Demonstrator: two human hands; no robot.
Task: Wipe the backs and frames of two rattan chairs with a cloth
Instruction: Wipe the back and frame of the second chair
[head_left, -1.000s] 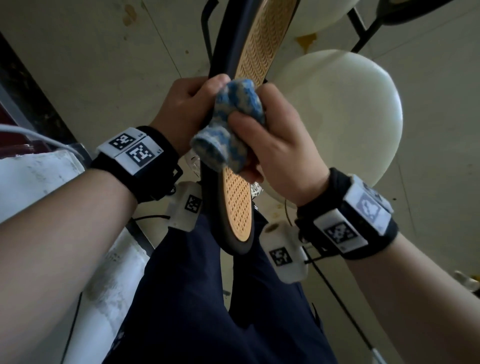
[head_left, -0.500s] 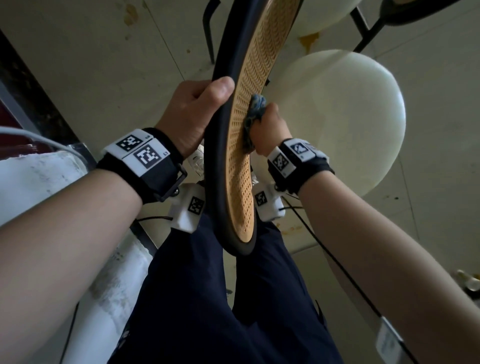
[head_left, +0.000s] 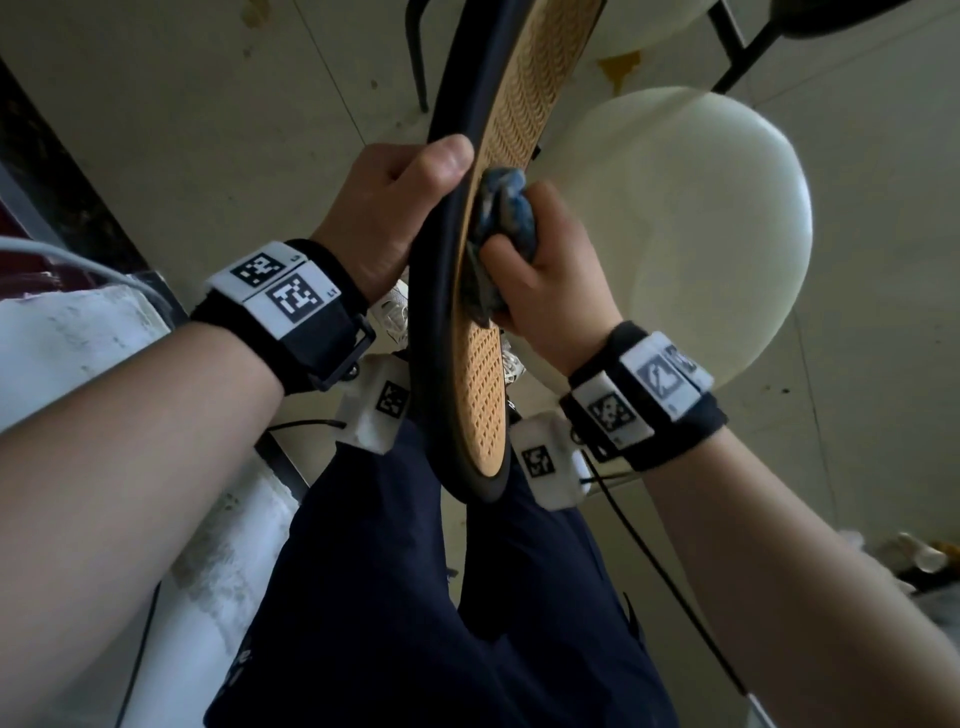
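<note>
A rattan chair back (head_left: 480, 384) with woven tan cane in a black frame (head_left: 434, 312) stands edge-on in front of me, above my dark trousers. My left hand (head_left: 395, 208) grips the black frame from the left, thumb hooked over its edge. My right hand (head_left: 545, 270) holds a bunched blue cloth (head_left: 501, 228) and presses it against the cane face on the right side. Part of the cloth is hidden between my palm and the weave.
The chair's round cream seat (head_left: 701, 234) lies to the right. A second chair's dark frame and legs (head_left: 737, 47) show at the top right. A white surface (head_left: 62, 338) sits at the left. A black cable (head_left: 665, 577) runs down over the pale floor.
My right hand with the cloth left the frame's edge for the cane face, slid up it, and has now come back down towards me. My left hand keeps its grip on the frame.
</note>
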